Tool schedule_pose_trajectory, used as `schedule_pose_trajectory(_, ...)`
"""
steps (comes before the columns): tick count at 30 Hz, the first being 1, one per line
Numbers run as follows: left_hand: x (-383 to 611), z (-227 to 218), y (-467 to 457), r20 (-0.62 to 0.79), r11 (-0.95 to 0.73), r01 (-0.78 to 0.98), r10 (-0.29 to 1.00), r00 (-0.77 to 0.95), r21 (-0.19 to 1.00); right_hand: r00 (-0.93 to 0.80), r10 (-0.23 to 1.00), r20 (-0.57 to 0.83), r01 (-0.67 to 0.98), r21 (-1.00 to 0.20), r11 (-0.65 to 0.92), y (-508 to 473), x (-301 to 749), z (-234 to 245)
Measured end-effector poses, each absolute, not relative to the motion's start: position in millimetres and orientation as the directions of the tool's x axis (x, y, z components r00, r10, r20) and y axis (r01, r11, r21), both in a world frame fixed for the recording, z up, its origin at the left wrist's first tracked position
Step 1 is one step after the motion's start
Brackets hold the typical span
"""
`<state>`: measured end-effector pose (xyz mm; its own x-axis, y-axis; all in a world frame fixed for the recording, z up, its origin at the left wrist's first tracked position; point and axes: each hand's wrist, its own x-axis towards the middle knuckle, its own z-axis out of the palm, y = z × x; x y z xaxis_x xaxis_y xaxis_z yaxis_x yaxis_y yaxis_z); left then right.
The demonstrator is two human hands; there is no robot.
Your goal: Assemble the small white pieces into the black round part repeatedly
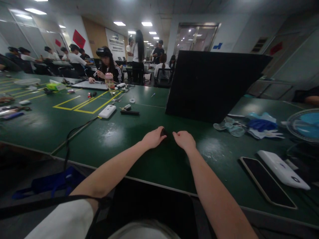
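My left hand [153, 138] is just above the green tabletop [149, 162], its fingers closed around a small black object [163, 132]. The kind of that object cannot be made out, since the fingers cover part of it. A short gap away, my right hand [185, 140] is curled with thumb and fingers together. Whatever lies inside it, if anything, is hidden. Beyond both hands stands a large black panel [206, 86], tilted upright on the table.
To the right lie a phone [267, 181], a white power bank [282, 169], gloves [263, 126] and a fan [305, 122]. Left of my hands are a black bar [130, 113], another white device [107, 111] and a cable [72, 132]. A person [107, 66] sits across the table.
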<state>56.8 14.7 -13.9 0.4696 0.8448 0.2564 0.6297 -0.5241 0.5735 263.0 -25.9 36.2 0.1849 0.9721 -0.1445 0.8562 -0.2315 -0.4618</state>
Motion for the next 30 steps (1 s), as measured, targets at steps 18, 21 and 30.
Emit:
schedule_pose_trajectory(18, 3.8, -7.3, 37.2, 0.39, -0.277, 0.518, 0.913, -0.122, 0.81, -0.299, 0.952, 0.066, 0.866, -0.401, 0.3, -31.2, 208.7, 21.4)
schedule_pose_trajectory(21, -5.7, -8.9, 34.4, 0.417, -0.278, 0.622, 0.905, -0.086, 0.732, -0.371, 0.927, 0.047, 0.851, -0.382, 0.36, -34.5, 210.7, 19.8)
schedule_pose_trajectory(30, 15.3, -1.4, 4.4, 0.329, -0.411, 0.703, 0.908, 0.259, 0.581, -0.182, 0.976, 0.12, 0.876, -0.431, 0.216, -40.7, 224.6, 15.4)
